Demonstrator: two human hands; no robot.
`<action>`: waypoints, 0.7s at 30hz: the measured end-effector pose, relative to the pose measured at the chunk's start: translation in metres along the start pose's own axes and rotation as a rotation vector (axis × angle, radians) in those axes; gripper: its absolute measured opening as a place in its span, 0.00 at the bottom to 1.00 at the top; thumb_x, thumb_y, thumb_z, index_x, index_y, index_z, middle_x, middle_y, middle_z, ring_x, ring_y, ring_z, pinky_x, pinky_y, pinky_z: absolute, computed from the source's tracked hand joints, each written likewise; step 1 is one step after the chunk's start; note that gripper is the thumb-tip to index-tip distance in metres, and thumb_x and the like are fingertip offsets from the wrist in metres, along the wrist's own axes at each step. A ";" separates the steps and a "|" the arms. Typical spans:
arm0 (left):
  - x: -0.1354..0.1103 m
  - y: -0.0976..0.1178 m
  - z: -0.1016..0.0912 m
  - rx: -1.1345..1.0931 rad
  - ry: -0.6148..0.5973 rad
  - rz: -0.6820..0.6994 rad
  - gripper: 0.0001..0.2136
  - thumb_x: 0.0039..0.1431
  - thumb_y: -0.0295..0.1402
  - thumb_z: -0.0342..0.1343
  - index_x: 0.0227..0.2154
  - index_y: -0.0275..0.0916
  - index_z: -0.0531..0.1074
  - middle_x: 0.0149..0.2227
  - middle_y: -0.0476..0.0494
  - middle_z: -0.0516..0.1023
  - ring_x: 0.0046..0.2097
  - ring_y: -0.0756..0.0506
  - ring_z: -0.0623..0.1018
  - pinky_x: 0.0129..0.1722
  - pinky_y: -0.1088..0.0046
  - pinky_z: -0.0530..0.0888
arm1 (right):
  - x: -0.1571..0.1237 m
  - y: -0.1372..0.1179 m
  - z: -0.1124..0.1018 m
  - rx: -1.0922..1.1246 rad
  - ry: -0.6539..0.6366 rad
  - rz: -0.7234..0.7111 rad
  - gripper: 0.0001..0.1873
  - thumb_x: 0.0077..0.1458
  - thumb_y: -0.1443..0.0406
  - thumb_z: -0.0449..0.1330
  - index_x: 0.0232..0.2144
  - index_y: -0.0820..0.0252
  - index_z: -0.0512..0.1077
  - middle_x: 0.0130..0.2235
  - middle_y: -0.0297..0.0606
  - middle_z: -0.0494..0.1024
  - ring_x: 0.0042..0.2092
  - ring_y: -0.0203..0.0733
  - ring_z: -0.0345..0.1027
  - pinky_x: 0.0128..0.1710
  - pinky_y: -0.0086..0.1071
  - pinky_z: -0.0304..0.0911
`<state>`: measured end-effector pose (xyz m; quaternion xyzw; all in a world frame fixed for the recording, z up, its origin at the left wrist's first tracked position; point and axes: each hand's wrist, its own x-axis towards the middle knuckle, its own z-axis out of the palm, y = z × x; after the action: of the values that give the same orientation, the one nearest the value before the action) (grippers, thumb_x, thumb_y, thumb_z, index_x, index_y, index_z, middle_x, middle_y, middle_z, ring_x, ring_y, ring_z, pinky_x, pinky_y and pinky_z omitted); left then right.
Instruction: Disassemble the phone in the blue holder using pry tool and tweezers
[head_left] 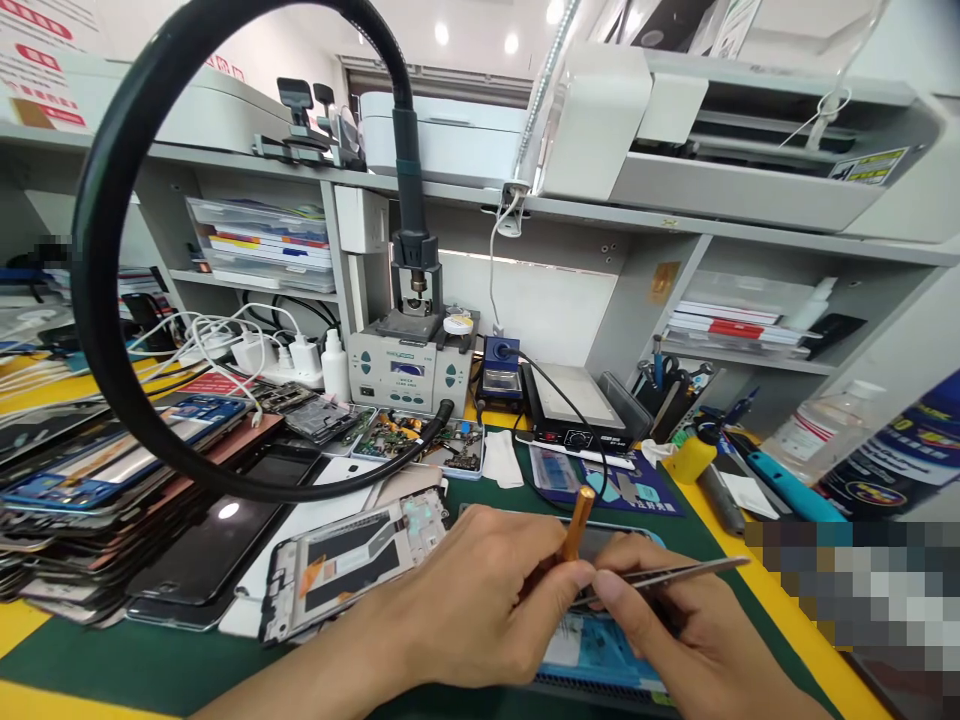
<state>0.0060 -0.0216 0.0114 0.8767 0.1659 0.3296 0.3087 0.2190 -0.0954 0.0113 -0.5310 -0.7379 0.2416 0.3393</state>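
My left hand [480, 590] is closed around a gold-coloured screwdriver [577, 525], which stands nearly upright; its lower end is hidden by my fingers. Close by on the right, my right hand [667, 610] pinches a pair of metal tweezers [705, 571] lying almost level, their other end covered by the hand. The two thumbs almost meet. Beneath both hands is a light blue plate or mat [600, 650], partly covered. Behind the fingers shows part of a flat, phone-like device [596, 540]. What the tools touch cannot be seen.
A stripped phone frame [345, 560] and stacked phones [210, 540] lie to the left. A thick black hose [97, 250] loops up from the hot-air station [409, 370]. Behind stand a soldering station [501, 375] and a heating plate [577, 410]. A yellow bottle [690, 455] stands at right.
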 end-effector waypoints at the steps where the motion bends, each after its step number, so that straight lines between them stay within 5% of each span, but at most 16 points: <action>1: 0.000 0.000 0.000 -0.001 -0.002 -0.005 0.12 0.70 0.31 0.50 0.29 0.42 0.58 0.26 0.54 0.60 0.26 0.50 0.60 0.28 0.70 0.56 | 0.000 0.000 0.000 -0.005 0.005 -0.002 0.19 0.73 0.55 0.52 0.34 0.53 0.75 0.31 0.32 0.75 0.32 0.41 0.68 0.31 0.30 0.65; 21: -0.002 0.003 0.001 0.082 -0.015 -0.045 0.10 0.71 0.34 0.48 0.33 0.40 0.68 0.27 0.52 0.69 0.28 0.48 0.68 0.29 0.70 0.61 | -0.005 0.003 -0.002 0.039 -0.040 0.032 0.20 0.75 0.54 0.50 0.34 0.54 0.74 0.32 0.33 0.74 0.31 0.39 0.68 0.30 0.30 0.65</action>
<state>0.0058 -0.0253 0.0121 0.8871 0.1966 0.3092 0.2808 0.2230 -0.0990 0.0093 -0.5311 -0.7310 0.2720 0.3311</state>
